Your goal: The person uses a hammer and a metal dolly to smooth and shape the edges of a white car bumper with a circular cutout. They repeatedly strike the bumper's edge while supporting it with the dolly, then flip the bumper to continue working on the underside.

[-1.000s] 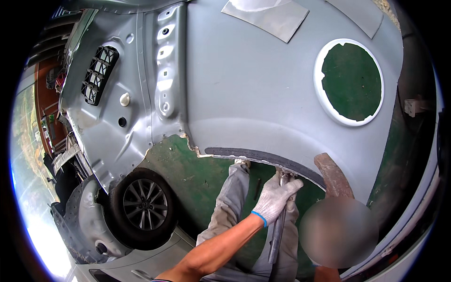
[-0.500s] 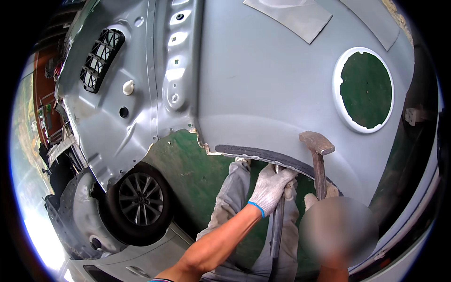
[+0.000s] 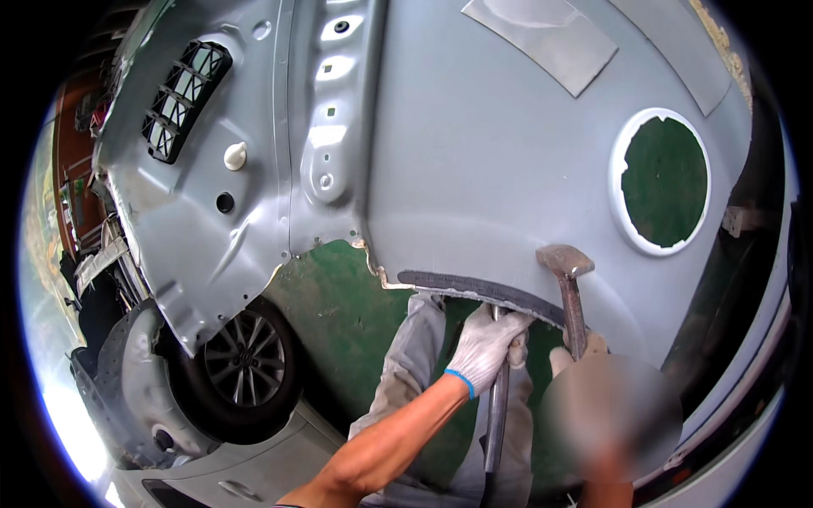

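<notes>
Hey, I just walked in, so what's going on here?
Someone is working at a big grey car-body panel. Their left hand, in a pale glove, has its fingers closed around a long metal bar, close to the panel's curved lower edge; I can't tell whether the bar touches it. The right hand, mostly blurred out, holds a hammer, its head seen against the panel. A dark strip lines that edge, and a wheel is off to the left.
</notes>
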Demonstrator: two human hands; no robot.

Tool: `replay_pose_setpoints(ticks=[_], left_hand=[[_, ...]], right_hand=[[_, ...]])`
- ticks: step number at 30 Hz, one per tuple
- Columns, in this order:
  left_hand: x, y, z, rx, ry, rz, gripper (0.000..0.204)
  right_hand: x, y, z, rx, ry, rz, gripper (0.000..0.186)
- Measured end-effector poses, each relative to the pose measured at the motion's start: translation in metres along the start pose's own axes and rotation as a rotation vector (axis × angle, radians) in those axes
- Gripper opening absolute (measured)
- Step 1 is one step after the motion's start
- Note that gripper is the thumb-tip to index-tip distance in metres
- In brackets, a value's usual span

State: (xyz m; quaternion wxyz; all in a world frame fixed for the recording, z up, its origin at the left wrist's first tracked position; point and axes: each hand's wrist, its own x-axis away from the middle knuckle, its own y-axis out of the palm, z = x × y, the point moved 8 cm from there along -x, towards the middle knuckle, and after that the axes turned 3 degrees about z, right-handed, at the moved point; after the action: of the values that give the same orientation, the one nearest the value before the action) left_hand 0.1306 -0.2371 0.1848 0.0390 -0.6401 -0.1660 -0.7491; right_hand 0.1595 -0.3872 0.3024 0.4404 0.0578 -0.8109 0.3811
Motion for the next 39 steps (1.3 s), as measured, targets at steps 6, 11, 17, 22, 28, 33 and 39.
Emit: replay_pose_setpoints(ticks=[6,11,17,22,28,33,39], left_hand=[[-0.001,-0.003,0.005,-0.152,0.041,0.012,0.02],[0.002,0.0,0.008,-0.121,0.033,0.032,0.02],[0.002,-0.004,0.002,-0.072,0.008,0.022,0.019],[-0.001,-0.008,0.01,-0.151,0.065,0.03,0.02],[-0.001,-0.008,0.004,-0.119,0.034,0.033,0.019],[0.0,-0.009,0.007,-0.122,0.046,0.035,0.021],[0.0,-0.009,0.008,-0.146,0.047,0.038,0.018]], right_hand=[[0.004,-0.001,0.008,-0.218,0.105,0.048,0.033],[0.016,-0.027,-0.005,-0.243,0.03,0.199,0.036],[-0.009,0.002,0.0,-0.016,0.047,-0.072,0.037],[0.006,-0.011,0.003,-0.412,0.138,0.114,0.021],[0.011,-0.018,0.002,-0.157,-0.051,0.164,0.023],[-0.003,-0.005,-0.004,0.012,0.066,-0.038,0.027],[0.017,-0.016,0.0,-0.154,0.01,0.153,0.026]])
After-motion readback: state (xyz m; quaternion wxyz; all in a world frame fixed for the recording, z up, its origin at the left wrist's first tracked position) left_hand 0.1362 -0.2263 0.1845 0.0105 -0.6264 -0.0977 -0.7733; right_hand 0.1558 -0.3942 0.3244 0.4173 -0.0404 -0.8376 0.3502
